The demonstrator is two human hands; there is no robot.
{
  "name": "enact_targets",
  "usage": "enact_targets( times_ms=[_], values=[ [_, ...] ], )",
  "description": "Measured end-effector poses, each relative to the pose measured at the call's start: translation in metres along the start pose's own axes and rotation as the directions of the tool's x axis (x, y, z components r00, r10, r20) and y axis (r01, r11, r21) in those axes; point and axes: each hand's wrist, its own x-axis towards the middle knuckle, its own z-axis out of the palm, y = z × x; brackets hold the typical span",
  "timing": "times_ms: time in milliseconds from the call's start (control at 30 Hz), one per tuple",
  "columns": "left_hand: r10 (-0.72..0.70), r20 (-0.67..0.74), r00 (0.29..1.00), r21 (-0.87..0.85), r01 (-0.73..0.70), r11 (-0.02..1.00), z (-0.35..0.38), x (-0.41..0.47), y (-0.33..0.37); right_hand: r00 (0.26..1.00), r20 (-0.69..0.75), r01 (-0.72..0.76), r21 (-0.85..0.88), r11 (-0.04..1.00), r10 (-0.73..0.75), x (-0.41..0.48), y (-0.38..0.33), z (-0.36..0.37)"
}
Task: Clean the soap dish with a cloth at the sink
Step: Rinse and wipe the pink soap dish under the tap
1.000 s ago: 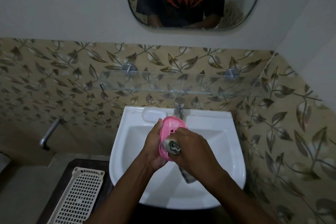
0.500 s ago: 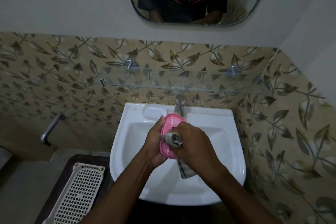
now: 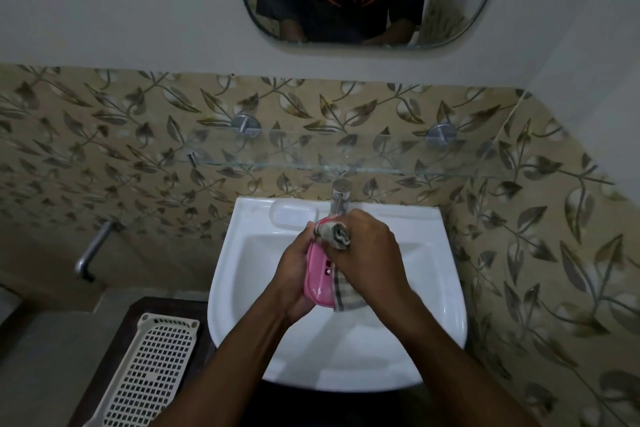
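Over sink (image 3: 446, 288): pink slotted soap dish (image 3: 319, 282)

We face a plain pale wall (image 3: 121, 3) carrying a rounded mirror (image 3: 467, 10), and below it a band of beige leaf-patterned tiles (image 3: 104, 135). A glass shelf (image 3: 381, 168) on two metal mounts crosses the tiles. At our lower left, a perforated cream plastic tray (image 3: 152, 374) rests on a dark surface. The light is dim.
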Motion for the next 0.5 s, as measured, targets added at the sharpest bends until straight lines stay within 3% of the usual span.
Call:
enact_targets(
  times_ms=[200,400,500],
  values=[
    [0.024,-0.029,0.999,0.050,-0.023,0.998,-0.002,0.000,0.000,0.998,-0.036,-0.053,-0.017,0.998,0.053,0.007,0.002,0.006],
    [0.023,-0.066,0.998,0.026,-0.021,0.999,-0.010,0.005,0.009,0.991,0.109,0.084,-0.029,0.996,-0.080,-0.015,0.003,0.009],
    [0.003,-0.015,1.000,0.063,-0.002,0.998,-0.003,0.002,0.003,1.000,0.020,-0.017,-0.034,0.999,0.018,0.007,0.009,0.004]
  ],
)
